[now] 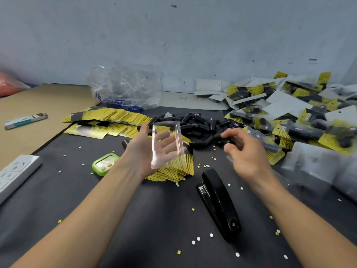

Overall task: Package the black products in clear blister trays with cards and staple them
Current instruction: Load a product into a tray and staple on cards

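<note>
Left fingers point(170, 142): nearly straight, seen through the plastic; thumb against the upper left corner of the tray point(174, 132).
Left hand point(143, 151): palm up, centre frame, carrying the tray, which lies loose and is not clamped.
Tray: empty, raised off the table point(154, 213), above a card stack point(181, 165).
Right fingers point(227, 134): curled, tips at the near edge of the products point(195, 122); one black piece sits between thumb and forefinger. Motion blur, so I cannot tell whether it is gripped.
Right hand point(245, 151): right of centre, above and beyond the stapler point(218, 202).
Products: loose black heap, centre frame, just behind both hands.
Packs point(289, 120): finished heap, right edge up to the wall.
Step, as judged: fetching one product to seat in the tray; card and staple not yet done.
Risk, tray: it rests on an open palm, so pressing a product in could tip it off or slide it.
Risk, pick: the heap is tangled, so neighbours may drag out or two pieces may lift together.
Risk, fit: the product may go in the wrong way round, so that it will not seat in the cavity.
Risk, sweep: the right wrist passes near the stapler and could knock it.
</note>
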